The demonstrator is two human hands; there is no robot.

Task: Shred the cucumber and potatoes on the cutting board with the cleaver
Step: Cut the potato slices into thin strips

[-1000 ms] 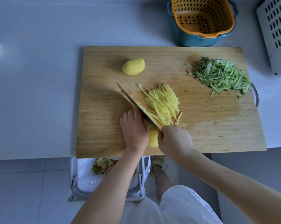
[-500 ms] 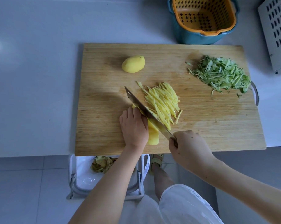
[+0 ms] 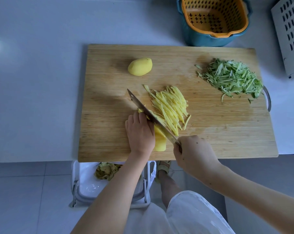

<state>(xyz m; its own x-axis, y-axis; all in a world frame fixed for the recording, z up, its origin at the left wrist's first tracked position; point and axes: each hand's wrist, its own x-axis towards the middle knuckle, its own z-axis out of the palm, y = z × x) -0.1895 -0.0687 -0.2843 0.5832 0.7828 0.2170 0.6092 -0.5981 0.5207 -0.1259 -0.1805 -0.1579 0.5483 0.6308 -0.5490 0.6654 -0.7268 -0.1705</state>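
Observation:
On the wooden cutting board (image 3: 109, 98), my left hand (image 3: 140, 132) presses down on a stack of potato slices (image 3: 160, 142) with fingers curled. My right hand (image 3: 193, 154) grips the handle of the cleaver (image 3: 149, 115), whose blade runs diagonally along my left knuckles and down through the slices. A pile of yellow potato shreds (image 3: 169, 107) lies just right of the blade. A whole peeled potato (image 3: 140, 66) sits toward the board's back left. Green cucumber shreds (image 3: 230, 78) are heaped at the back right.
A blue bowl with an orange strainer basket (image 3: 213, 19) stands behind the board. A grey perforated rack (image 3: 289, 34) is at the far right. Below the counter edge a white bin (image 3: 85, 183) holds potato peels. White countertop (image 3: 36, 81) stretches to the left.
The cleaver has slid back toward me along the slices, and my right hand has pulled back to the right with it. My left hand stays on the potato.

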